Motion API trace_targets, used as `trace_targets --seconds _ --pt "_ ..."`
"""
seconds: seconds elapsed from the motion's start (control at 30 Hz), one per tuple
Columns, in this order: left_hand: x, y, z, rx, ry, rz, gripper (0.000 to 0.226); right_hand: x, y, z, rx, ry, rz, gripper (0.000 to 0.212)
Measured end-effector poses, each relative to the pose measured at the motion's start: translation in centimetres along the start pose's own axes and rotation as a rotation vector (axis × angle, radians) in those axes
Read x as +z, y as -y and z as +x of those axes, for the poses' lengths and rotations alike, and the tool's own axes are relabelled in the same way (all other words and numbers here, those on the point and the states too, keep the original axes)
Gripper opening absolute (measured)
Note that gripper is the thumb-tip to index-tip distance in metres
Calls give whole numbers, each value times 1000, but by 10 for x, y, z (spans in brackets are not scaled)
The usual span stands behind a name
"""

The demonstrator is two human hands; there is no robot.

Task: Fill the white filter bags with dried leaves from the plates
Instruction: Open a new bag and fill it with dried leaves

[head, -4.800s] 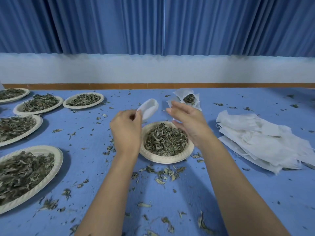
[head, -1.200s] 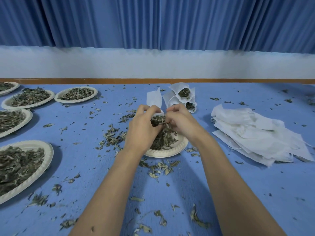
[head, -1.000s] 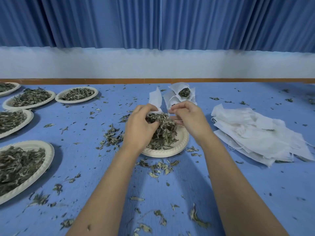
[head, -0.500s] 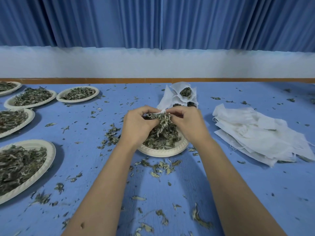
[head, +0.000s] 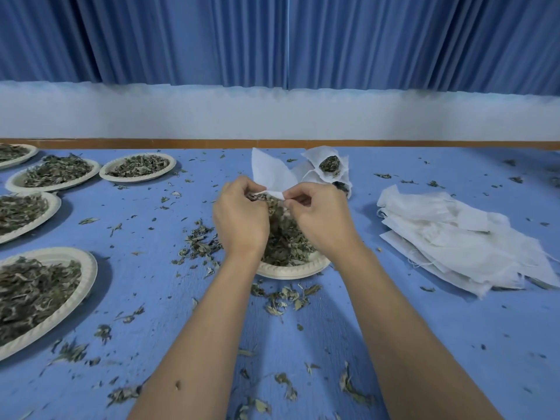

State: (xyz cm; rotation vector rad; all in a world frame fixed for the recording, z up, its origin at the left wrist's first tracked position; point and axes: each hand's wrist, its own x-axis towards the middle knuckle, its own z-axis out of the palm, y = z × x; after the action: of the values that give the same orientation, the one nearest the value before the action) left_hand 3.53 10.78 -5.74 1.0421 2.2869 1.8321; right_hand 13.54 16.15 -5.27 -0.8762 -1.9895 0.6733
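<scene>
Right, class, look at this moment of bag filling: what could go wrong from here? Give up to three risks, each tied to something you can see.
1. The left hand and right hand pinch the bag at its mouth above the plate; if a pinch slips, leaves could drop out.
2. Loose leaves already litter the table beside the plate, so more may spill past its rim.
3. The bag looks thin; pulling its mouth hard might tear it.

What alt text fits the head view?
A left hand and right hand pinch the mouth of a white filter bag above a paper plate of dried leaves on a blue table. More leaf-filled plates sit to the left, filled bags behind, and a pile of empty bags to the right.
</scene>
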Motion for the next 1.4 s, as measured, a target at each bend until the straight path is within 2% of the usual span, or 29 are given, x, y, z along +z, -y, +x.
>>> trace_targets --seconds 0.17,0.3,0.47,0.57,0.63,0.73,0.8,0.87,0.93,1.0,1.1,1.2,1.3,1.4 --pt "3 3 1 20 26 103 23 3 -2 -3 105 3 17 14" --pt "0 0 0 110 157 90 20 5 -3 -5 293 -28 221 13" --pt "-12 -3 5 56 464 -9 39 5 -5 -1 412 -83 379 10" --pt "-12 -1 3 209 568 181 67 5 -6 3 433 -122 357 13" --pt "-9 2 0 330 521 260 75 5 -7 4 443 -135 353 23" --pt "-6 6 -3 412 421 268 62 4 -7 3 451 -105 397 28" --pt "-7 8 -1 393 371 198 54 -2 -8 3 452 -46 498 22" --pt "-9 8 0 290 326 99 43 -8 -9 3 425 23 546 14" --pt "-11 9 2 160 284 16 26 -10 -11 3 371 84 419 8" --pt "-10 9 3 104 233 9 13 -6 -11 2 311 86 264 13" --pt "-5 7 3 159 139 196 18 -1 -1 0 213 70 103 5" --pt "1 3 0 229 60 319 19 0 4 1 215 102 119 23" --pt "3 1 2 221 77 265 19 -1 1 1 269 32 197 19" --pt "-1 1 4 165 251 121 26 -1 -3 0 312 -60 229 3"
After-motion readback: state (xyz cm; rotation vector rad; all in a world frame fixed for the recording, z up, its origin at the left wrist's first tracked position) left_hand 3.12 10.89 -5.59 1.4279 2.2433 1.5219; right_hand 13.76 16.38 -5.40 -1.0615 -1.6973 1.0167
